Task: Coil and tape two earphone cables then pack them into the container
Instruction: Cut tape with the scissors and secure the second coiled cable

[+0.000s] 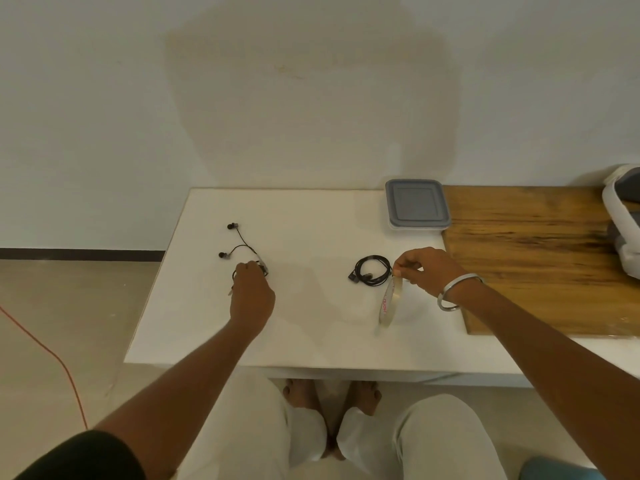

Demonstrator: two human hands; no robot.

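My knees in pale trousers [242, 427] and bare feet are sitting closest to the lens, under the tabletop [304, 341] edge. White tabletop is running ahead of me to the wall; a wooden board [540, 258] is lying on its right part. White-and-grey device [623, 220] is sitting at the far right, cut off by the frame. Container [417, 206], grey lid on, is standing at the back, right at the board's left edge.

My left hand [251, 294] is curling down over the left earphone cable [247, 252], fingers gripping the bunched part of it on the tabletop; its two earbuds are trailing out loose toward the wall. My right hand [424, 270] is pinching the top of the tape roll [389, 303], which is standing on edge with its bottom on or just above the tabletop, can't tell which. A metal bangle [457, 292] is sitting on that wrist. Second earphone cable [372, 274], already coiled, is lying just left of my right hand's fingertips, well apart from the left one. An orange cord [52, 355] is running across the floor at left.
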